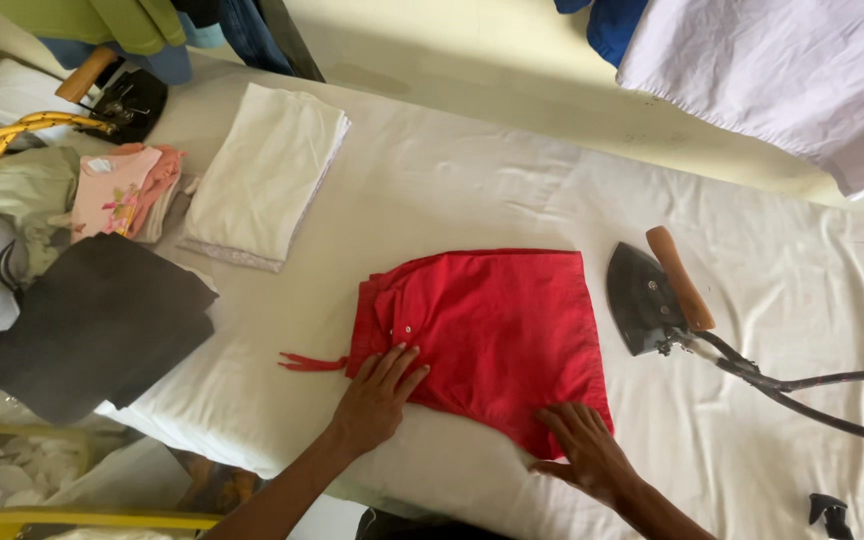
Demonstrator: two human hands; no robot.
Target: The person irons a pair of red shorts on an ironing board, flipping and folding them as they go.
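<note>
Your left hand (pixel 377 392) is lying flat and open, fingers spread a little, pressing on the near left corner of the folded red garment (pixel 487 335). Your right hand (pixel 584 452) is resting open too, fingers together and pointing left, palm down at the garment's near right edge, half on the red cloth and half on the white sheet (pixel 432 180). Neither hand is pinching anything; both are simply lying on the cloth. Both forearms are coming up from the bottom edge, angling inward toward each other.

The red garment is sitting in the middle of the padded table, one piece, with a thin red drawstring (pixel 310 362) trailing out to its left. Just right of it, one black iron (pixel 649 297) with a brown wooden handle is resting on the sheet, its dark cord running off to the right. Farther left you're seeing one folded white stack (pixel 267 175), one folded dark cloth (pixel 102 320), and what is probably a second iron (pixel 122 95) at the far corner, partly hidden.
</note>
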